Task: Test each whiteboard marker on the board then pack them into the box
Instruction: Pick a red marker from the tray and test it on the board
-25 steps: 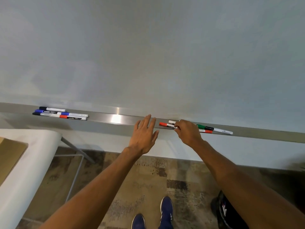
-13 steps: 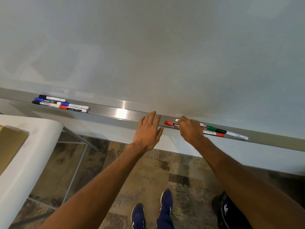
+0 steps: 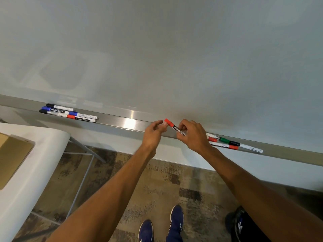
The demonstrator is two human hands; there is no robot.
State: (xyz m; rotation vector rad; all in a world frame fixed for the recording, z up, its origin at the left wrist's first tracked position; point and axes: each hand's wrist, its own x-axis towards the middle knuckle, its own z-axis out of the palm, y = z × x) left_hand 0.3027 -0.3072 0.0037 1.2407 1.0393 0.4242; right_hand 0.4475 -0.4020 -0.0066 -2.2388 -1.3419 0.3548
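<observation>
on the head camera i saw the right hand (image 3: 194, 137) with thumb and fingers clamped round the black-labelled barrel of the red marker (image 3: 176, 129), held up off the metal tray (image 3: 122, 122) at dead centre, its red cap tilted toward 11 o'clock in front of the whiteboard (image 3: 157, 58). the left hand (image 3: 153, 135) had its fingers curled, the tips pinching the cap end. the left pile of markers (image 3: 72, 113) lay in the tray at 9 o'clock and the right pile of markers (image 3: 225, 140) between 3 and 4 o'clock, while the box (image 3: 12, 154) sat on the white table (image 3: 43, 172) between 8 and 9 o'clock.
</observation>
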